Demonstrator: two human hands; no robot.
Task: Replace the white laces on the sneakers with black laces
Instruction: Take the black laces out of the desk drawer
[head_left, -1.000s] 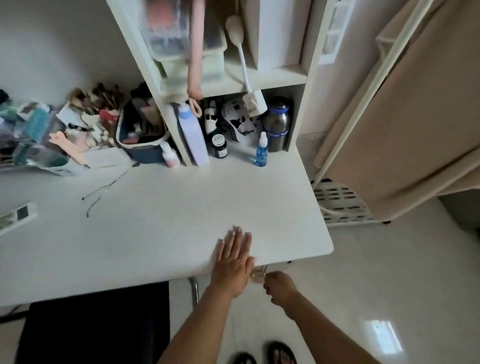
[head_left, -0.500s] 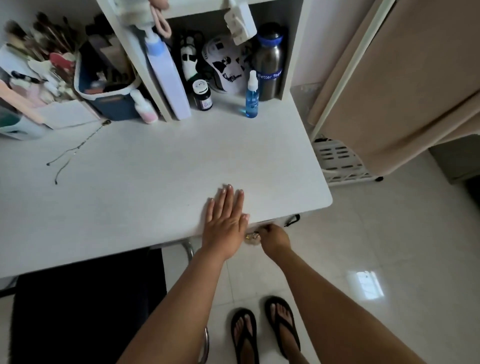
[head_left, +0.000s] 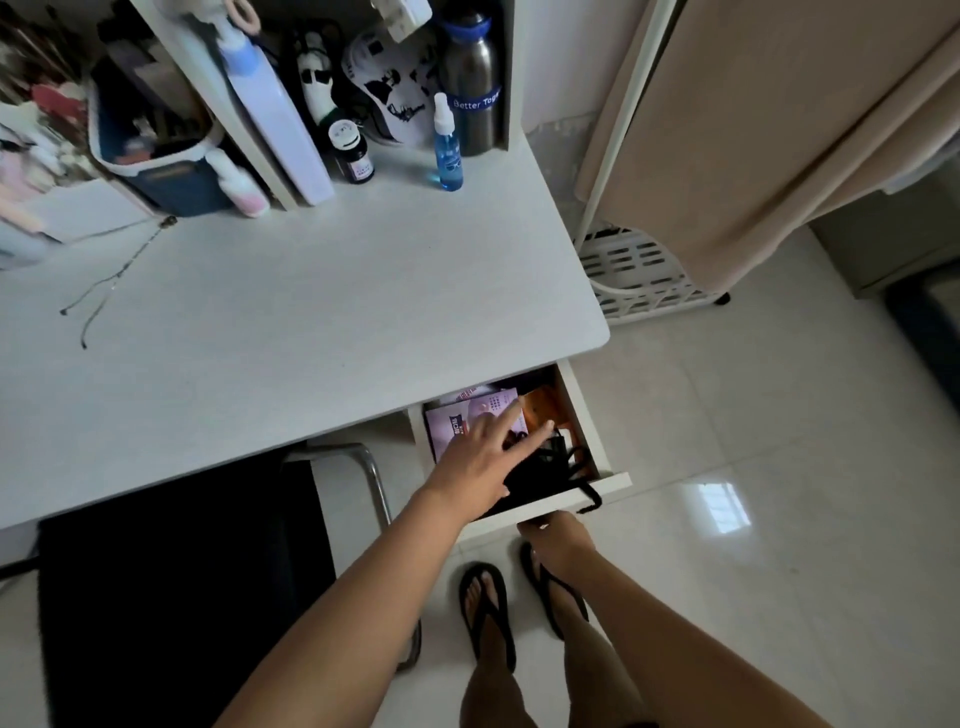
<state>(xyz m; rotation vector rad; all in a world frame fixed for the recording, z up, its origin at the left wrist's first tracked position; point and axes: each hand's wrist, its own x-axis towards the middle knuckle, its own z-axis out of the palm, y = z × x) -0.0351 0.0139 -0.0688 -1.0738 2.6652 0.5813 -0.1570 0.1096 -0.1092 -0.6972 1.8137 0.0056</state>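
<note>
A white drawer (head_left: 597, 415) under the desk's right end stands pulled out. Inside lies a bundle of black laces (head_left: 563, 465), with one loop hanging over the drawer front. My left hand (head_left: 485, 457) reaches into the drawer with fingers spread and straight, over the laces and a purple packet (head_left: 457, 421). My right hand (head_left: 553, 532) is below the drawer front, fingers curled under its lower edge where the handle sits; the handle itself is hidden. No sneakers are in view.
The white desk (head_left: 311, 312) carries a shelf unit with a steel bottle (head_left: 470, 73), a blue spray bottle (head_left: 448, 150), a dark jar and a blue bin (head_left: 156, 156). A black chair (head_left: 182, 597) stands under the desk at left. White laundry basket (head_left: 634, 270) at right.
The drawer has been pulled open by my right hand. My left hand left the desk top and moved into the drawer over the black laces.
</note>
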